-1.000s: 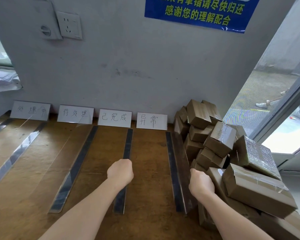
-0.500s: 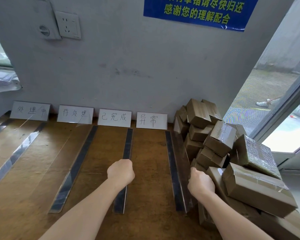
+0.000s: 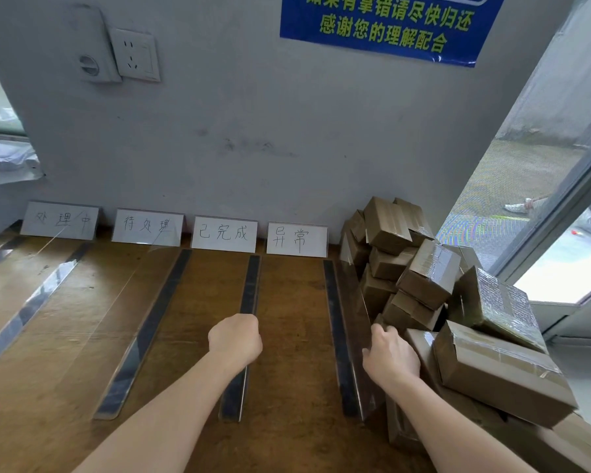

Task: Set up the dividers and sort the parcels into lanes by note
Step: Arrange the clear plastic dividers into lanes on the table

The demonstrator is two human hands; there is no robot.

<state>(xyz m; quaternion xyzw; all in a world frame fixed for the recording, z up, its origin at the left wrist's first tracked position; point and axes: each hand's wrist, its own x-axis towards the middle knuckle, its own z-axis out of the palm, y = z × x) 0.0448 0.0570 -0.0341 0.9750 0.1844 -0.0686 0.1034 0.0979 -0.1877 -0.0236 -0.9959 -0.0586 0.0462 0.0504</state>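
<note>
Several clear dividers with dark bases stand in rows on the wooden table [image 3: 297, 336]. My left hand [image 3: 234, 339] grips the top edge of the third divider [image 3: 250, 285], fingers curled over it. My right hand [image 3: 389, 353] grips the top edge of the rightmost divider [image 3: 331, 302], which stands against a pile of brown taped parcels [image 3: 430, 278]. Handwritten white notes lean on the wall at the head of the lanes: far-left note [image 3: 60, 220], second note [image 3: 147, 227], third note [image 3: 224, 233] and right note [image 3: 297, 238].
Two more dividers [image 3: 157, 312] [image 3: 31, 302] stand to the left. The parcel pile spills to the table's right edge beside a glass door [image 3: 560, 233]. A grey wall with a socket [image 3: 135, 54] and a blue sign [image 3: 382, 25] closes the back.
Both hands stay on the same dividers. My right hand has shifted slightly up along the rightmost divider; nothing else has moved.
</note>
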